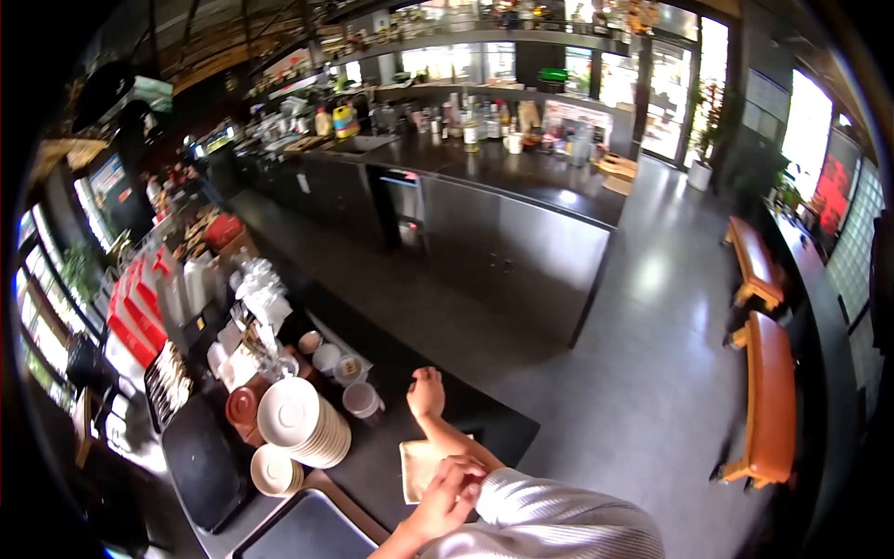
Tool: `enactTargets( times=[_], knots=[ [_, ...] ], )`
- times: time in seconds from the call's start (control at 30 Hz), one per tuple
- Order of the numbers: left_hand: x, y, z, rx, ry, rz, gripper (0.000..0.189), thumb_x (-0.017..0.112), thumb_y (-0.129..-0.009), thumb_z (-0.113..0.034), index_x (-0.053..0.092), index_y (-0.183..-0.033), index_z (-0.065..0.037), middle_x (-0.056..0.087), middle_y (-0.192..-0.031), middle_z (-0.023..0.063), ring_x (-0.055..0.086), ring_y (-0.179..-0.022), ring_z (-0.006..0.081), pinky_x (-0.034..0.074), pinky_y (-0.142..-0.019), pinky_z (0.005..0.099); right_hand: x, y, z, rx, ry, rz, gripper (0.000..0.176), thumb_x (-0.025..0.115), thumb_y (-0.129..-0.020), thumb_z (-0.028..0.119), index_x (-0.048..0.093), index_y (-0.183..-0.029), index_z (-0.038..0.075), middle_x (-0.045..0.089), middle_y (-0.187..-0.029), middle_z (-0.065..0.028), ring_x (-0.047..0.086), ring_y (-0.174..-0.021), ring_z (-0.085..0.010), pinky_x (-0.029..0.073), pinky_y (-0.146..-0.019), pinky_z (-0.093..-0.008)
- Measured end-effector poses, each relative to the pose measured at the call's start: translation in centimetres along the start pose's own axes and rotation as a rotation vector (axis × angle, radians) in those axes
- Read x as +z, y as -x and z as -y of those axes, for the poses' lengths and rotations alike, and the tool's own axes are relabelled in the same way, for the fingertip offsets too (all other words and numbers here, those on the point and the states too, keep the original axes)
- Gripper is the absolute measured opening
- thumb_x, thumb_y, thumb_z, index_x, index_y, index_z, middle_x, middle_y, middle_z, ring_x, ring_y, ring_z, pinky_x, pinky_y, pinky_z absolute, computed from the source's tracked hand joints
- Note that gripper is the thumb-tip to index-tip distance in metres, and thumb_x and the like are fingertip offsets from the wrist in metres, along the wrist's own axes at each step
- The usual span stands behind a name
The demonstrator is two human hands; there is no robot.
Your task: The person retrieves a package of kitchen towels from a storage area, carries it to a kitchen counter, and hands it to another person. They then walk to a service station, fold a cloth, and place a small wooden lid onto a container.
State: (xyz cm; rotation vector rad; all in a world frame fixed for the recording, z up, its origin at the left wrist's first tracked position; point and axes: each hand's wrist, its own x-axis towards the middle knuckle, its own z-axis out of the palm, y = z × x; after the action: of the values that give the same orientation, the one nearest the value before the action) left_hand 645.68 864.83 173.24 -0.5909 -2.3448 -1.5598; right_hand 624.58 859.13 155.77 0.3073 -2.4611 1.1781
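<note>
My right hand (426, 393) hangs over the dark counter (507, 430) with its fingers curled in and nothing visible in them. My left hand (453, 489) lies across my right forearm, its bent fingers at the edge of the pushed-up white ribbed sleeve (549, 508). Beneath the forearm is a beige square piece (415, 470), partly hidden; it looks like a cloth. Left of my hands stand a tall stack of white saucers (291, 415) and a shorter stack of small plates (274, 470). A clear plastic cup (363, 401) is closest to my right hand.
Black trays (312, 531) lie at the counter's front and left. Several cups (326, 358), a reddish-brown lid (242, 405) and red-and-white bags (140, 307) stand farther back. Across the aisle is a steel-fronted bar (507, 242) with bottles. Orange-topped benches (771, 391) line the right.
</note>
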Motion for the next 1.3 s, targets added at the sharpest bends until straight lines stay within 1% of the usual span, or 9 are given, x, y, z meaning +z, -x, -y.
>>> enactTargets(
  times=[0.2, 0.4, 0.5, 0.6, 0.73, 0.83, 0.93, 1.07, 1.3],
  knots=[
    [0.9, -1.0, 1.0, -0.180, -0.301, -0.148, 0.023, 0.054, -0.081, -0.012, 0.051, -0.099, 0.002, 0.052, -0.108, 0.0195, 0.048, -0.101, 0.0340, 0.040, -0.089, 0.0404, 0.0, -0.3, -0.2, -0.050, -0.011, -0.019, 0.017, 0.058, -0.068, 0.002, 0.057, -0.085, 0.006, 0.055, -0.093, -0.0100, 0.054, -0.091, -0.0293, 0.048, -0.078, -0.0379],
    [1.1, -0.9, -0.9, -0.228, 0.066, -0.081, 0.014, 0.056, -0.078, -0.001, 0.053, -0.091, 0.001, 0.054, -0.095, 0.0164, 0.053, -0.088, 0.0298, 0.045, -0.080, 0.0364, -0.2, 0.0, 0.0, -0.027, -0.012, -0.005, 0.017, 0.059, -0.068, 0.003, 0.058, -0.085, 0.007, 0.056, -0.093, -0.0095, 0.054, -0.091, -0.0289, 0.048, -0.077, -0.0380],
    [1.1, -1.6, 1.0, -0.195, -0.405, -0.209, 0.019, 0.052, -0.085, -0.012, 0.055, -0.097, 0.002, 0.052, -0.103, 0.0188, 0.049, -0.099, 0.0344, 0.042, -0.088, 0.0399, -0.6, -0.1, 0.2, -0.027, -0.018, 0.005, 0.017, 0.060, -0.068, 0.004, 0.059, -0.084, 0.008, 0.057, -0.095, -0.0088, 0.054, -0.093, -0.0286, 0.048, -0.077, -0.0381],
    [1.2, -1.0, 1.2, -0.244, -0.393, -0.128, 0.023, 0.052, -0.084, -0.011, 0.052, -0.103, 0.002, 0.051, -0.108, 0.0197, 0.047, -0.105, 0.0342, 0.039, -0.093, 0.0407, -0.3, -0.1, -0.1, -0.021, 0.009, 0.051, 0.018, 0.062, -0.069, 0.008, 0.060, -0.087, 0.008, 0.057, -0.097, -0.0093, 0.054, -0.095, -0.0281, 0.047, -0.078, -0.0385],
    [1.8, -1.1, -0.9, -0.027, 0.057, -0.047, 0.013, 0.050, -0.084, -0.007, 0.052, -0.096, -0.001, 0.053, -0.102, 0.0137, 0.051, -0.097, 0.0278, 0.040, -0.087, 0.0354, -0.4, -0.1, 0.1, -0.007, 0.015, 0.052, 0.015, 0.062, -0.068, 0.006, 0.059, -0.082, 0.009, 0.056, -0.093, -0.0097, 0.054, -0.092, -0.0290, 0.047, -0.077, -0.0394],
    [1.4, -0.9, 1.3, -0.064, -0.030, -0.007, 0.015, 0.047, -0.088, -0.008, 0.051, -0.101, -0.001, 0.051, -0.098, 0.0131, 0.051, -0.096, 0.0274, 0.040, -0.086, 0.0341, -0.4, -0.2, 0.1, -0.033, 0.008, 0.040, 0.014, 0.061, -0.068, 0.005, 0.059, -0.082, 0.008, 0.056, -0.092, -0.0104, 0.054, -0.091, -0.0302, 0.046, -0.077, -0.0396],
    [2.2, -1.1, 2.3, -0.134, -0.256, -0.208, 0.021, 0.049, -0.091, -0.017, 0.052, -0.103, -0.001, 0.050, -0.096, 0.0153, 0.050, -0.094, 0.0303, 0.041, -0.087, 0.0362, -0.3, -0.2, 0.1, -0.054, -0.005, 0.010, 0.014, 0.060, -0.068, 0.003, 0.058, -0.081, 0.007, 0.056, -0.091, -0.0114, 0.054, -0.091, -0.0315, 0.046, -0.078, -0.0403],
    [1.0, -1.1, -0.1, 0.004, 0.125, 0.086, 0.024, 0.046, -0.093, -0.023, 0.050, -0.102, -0.002, 0.049, -0.106, 0.0153, 0.047, -0.103, 0.0298, 0.037, -0.092, 0.0371, 0.1, -0.3, 0.0, -0.023, 0.003, 0.044, 0.016, 0.060, -0.067, 0.001, 0.058, -0.082, 0.007, 0.056, -0.094, -0.0125, 0.052, -0.095, -0.0318, 0.045, -0.083, -0.0408],
    [1.6, -1.2, 0.0, -0.090, -0.045, -0.055, 0.023, 0.044, -0.094, -0.022, 0.048, -0.101, 0.000, 0.046, -0.096, 0.0150, 0.047, -0.093, 0.0302, 0.040, -0.085, 0.0374, 0.8, -0.3, -0.5, -0.062, 0.013, 0.049, 0.015, 0.057, -0.069, -0.002, 0.055, -0.082, 0.005, 0.056, -0.092, -0.0136, 0.052, -0.094, -0.0328, 0.044, -0.082, -0.0414]
  ],
)
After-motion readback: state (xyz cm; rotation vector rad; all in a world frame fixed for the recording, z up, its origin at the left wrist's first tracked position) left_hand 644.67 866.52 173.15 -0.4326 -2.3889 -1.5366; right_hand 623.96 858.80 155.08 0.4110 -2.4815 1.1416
